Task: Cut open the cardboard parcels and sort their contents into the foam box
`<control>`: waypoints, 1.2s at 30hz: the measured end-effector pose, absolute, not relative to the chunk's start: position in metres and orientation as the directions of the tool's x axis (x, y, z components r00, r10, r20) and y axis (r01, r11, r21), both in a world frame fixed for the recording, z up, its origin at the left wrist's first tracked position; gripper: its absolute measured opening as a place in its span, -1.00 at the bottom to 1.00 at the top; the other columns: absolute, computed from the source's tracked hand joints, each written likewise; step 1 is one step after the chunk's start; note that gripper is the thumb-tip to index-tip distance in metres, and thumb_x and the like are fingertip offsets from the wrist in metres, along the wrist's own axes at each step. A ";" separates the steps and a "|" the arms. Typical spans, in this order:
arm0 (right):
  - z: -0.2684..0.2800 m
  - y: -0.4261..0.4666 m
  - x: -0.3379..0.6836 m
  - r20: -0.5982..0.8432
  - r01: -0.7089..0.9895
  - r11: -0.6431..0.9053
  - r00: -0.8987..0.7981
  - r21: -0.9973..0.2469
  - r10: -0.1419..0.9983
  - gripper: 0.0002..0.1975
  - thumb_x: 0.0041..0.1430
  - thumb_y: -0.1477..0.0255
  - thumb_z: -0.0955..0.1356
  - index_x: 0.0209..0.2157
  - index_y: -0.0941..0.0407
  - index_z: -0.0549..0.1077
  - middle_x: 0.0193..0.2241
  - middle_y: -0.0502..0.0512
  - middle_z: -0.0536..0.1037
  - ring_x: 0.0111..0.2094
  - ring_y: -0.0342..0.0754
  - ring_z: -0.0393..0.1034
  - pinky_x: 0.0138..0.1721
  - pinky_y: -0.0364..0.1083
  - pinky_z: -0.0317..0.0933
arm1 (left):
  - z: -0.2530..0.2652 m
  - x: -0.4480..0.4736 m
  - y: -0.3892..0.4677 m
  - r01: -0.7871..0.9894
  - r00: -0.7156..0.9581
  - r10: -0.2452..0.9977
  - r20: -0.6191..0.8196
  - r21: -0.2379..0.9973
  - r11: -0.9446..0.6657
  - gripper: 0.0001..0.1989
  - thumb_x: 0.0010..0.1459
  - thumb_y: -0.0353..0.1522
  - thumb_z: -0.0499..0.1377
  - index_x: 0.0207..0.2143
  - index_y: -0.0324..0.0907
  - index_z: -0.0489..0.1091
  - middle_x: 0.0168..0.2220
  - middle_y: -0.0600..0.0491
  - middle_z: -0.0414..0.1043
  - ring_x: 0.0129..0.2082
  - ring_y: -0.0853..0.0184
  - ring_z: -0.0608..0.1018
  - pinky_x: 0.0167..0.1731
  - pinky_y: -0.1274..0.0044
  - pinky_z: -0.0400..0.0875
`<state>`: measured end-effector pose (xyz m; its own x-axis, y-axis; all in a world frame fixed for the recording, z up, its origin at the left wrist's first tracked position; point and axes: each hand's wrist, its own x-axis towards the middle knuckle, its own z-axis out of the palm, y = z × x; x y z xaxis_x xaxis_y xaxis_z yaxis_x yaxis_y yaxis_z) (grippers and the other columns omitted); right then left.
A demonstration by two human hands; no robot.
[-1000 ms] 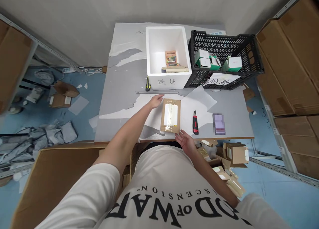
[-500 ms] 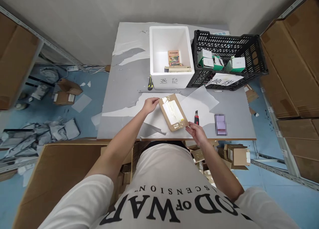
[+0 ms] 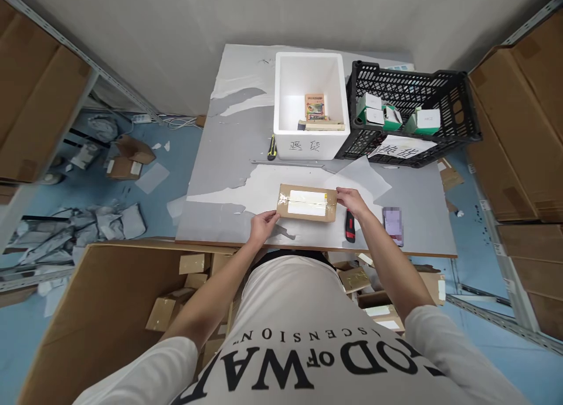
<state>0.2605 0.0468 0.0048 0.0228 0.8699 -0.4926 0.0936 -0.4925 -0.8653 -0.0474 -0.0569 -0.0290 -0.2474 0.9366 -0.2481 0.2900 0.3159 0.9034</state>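
Grey wall (image 3: 176, 53) behind, table (image 3: 211, 214) in front; above its near part the parcel (image 3: 307, 203) lies crosswise, label up. Left hand (image 3: 263, 226) pinches its near left corner, right hand (image 3: 352, 202) its far right 1. Cutter (image 3: 350, 229) sits by the right hand; beyond stand 2 containers, white box (image 3: 284, 148) and black crate (image 3: 453, 145).
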 end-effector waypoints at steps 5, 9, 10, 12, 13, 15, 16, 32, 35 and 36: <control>-0.006 0.050 0.250 -0.510 0.076 -0.508 0.002 -0.858 0.860 -0.59 -0.15 0.50 0.43 -0.15 0.18 0.52 -0.03 0.12 0.54 0.01 0.04 0.41 0.10 0.02 0.26 | -0.036 -0.050 -0.060 0.290 -0.277 0.915 -0.294 0.882 0.371 -0.69 -0.06 -0.18 0.30 -0.30 -0.19 0.55 -0.33 -0.04 0.60 -0.27 0.15 0.62 -0.13 0.33 0.50; -0.010 0.043 0.259 -0.435 0.098 -0.433 0.009 -0.896 0.901 -0.49 -0.07 0.46 0.39 0.00 0.15 0.45 0.07 0.15 0.46 0.08 0.05 0.35 0.10 0.03 0.25 | -0.032 -0.050 -0.058 0.352 -0.274 0.913 -0.302 0.852 0.387 -0.62 -0.03 -0.18 0.28 -0.19 -0.22 0.51 -0.23 -0.10 0.58 -0.20 0.13 0.61 -0.12 0.32 0.50; -0.013 0.037 0.265 -0.402 0.135 -0.404 0.044 -0.905 0.915 -0.48 -0.03 0.44 0.38 0.05 0.13 0.42 0.10 0.16 0.43 0.10 0.04 0.34 0.11 0.04 0.23 | -0.030 -0.049 -0.058 0.379 -0.280 0.915 -0.290 0.843 0.382 -0.59 -0.02 -0.20 0.27 -0.13 -0.23 0.49 -0.17 -0.13 0.56 -0.15 0.13 0.59 -0.11 0.32 0.49; -0.023 0.018 0.280 -0.339 0.295 -0.372 0.159 -0.880 0.927 -0.47 0.04 0.37 0.34 0.09 0.12 0.37 0.12 0.18 0.40 0.12 0.07 0.30 0.15 0.07 0.15 | -0.024 -0.047 -0.057 0.462 -0.272 0.935 -0.226 0.822 0.333 -0.53 0.02 -0.24 0.25 -0.01 -0.22 0.42 0.00 -0.16 0.47 -0.02 0.10 0.53 -0.04 0.30 0.45; -0.029 0.006 0.288 -0.314 0.403 -0.380 0.221 -0.833 0.923 -0.46 0.06 0.33 0.32 0.11 0.13 0.36 0.12 0.21 0.40 0.14 0.09 0.28 0.18 0.09 0.10 | -0.020 -0.045 -0.056 0.516 -0.247 0.952 -0.180 0.808 0.286 -0.51 0.04 -0.27 0.22 0.04 -0.21 0.38 0.08 -0.17 0.39 0.06 0.09 0.47 0.01 0.28 0.41; -0.044 -0.021 0.302 -0.312 0.593 -0.443 0.316 -0.672 0.896 -0.38 0.08 0.23 0.31 0.16 0.18 0.29 0.13 0.29 0.37 0.18 0.18 0.20 0.21 0.14 0.01 | -0.012 -0.040 -0.051 0.621 -0.146 0.986 -0.084 0.767 0.158 -0.46 0.07 -0.31 0.18 0.13 -0.21 0.29 0.22 -0.18 0.21 0.21 0.07 0.29 0.14 0.26 0.26; -0.051 -0.034 0.306 -0.343 0.654 -0.477 0.332 -0.588 0.879 -0.29 0.05 0.19 0.33 0.20 0.21 0.23 0.16 0.34 0.32 0.21 0.22 0.15 0.21 0.14 -0.01 | -0.008 -0.037 -0.048 0.667 -0.076 0.996 -0.048 0.740 0.086 -0.43 0.07 -0.33 0.16 0.16 -0.21 0.25 0.27 -0.18 0.11 0.28 0.06 0.18 0.19 0.25 0.18; -0.056 -0.056 0.301 -0.459 0.470 -0.533 0.272 -0.704 0.846 -0.31 0.17 0.30 0.20 0.31 0.07 -0.04 -0.09 0.24 0.42 -0.28 0.03 0.44 -0.14 0.08 0.32 | -0.007 0.005 -0.010 0.884 0.335 0.936 -0.107 0.378 -0.273 0.15 -0.16 0.12 0.24 0.32 -0.31 -0.10 0.36 -0.30 -0.24 0.35 -0.08 -0.16 0.24 0.13 -0.51; -0.039 -0.071 0.297 -0.436 0.171 -0.445 0.089 -0.879 0.896 -0.28 0.18 0.17 0.21 0.32 -0.03 -0.11 -0.15 0.11 0.45 -0.51 -0.15 0.36 -0.43 -0.07 0.34 | -0.006 0.005 -0.010 0.890 0.327 0.940 -0.099 0.367 -0.271 0.13 -0.14 0.13 0.21 0.32 -0.31 -0.09 0.35 -0.28 -0.22 0.35 -0.07 -0.14 0.25 0.16 -0.50; -0.036 -0.075 0.296 -0.427 0.108 -0.429 0.044 -0.897 0.903 -0.25 0.17 0.14 0.23 0.33 -0.05 -0.12 -0.14 0.10 0.46 -0.54 -0.18 0.34 -0.48 -0.10 0.32 | -0.006 0.006 -0.010 0.897 0.325 0.940 -0.107 0.351 -0.270 0.13 -0.13 0.14 0.20 0.32 -0.32 -0.09 0.36 -0.28 -0.22 0.35 -0.07 -0.14 0.25 0.15 -0.49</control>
<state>0.2957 -0.0749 -0.0355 0.0438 0.9034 -0.4266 0.1085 -0.4288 -0.8969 0.0055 -0.0099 -0.0056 0.3246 0.9397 -0.1074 0.8968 -0.2697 0.3508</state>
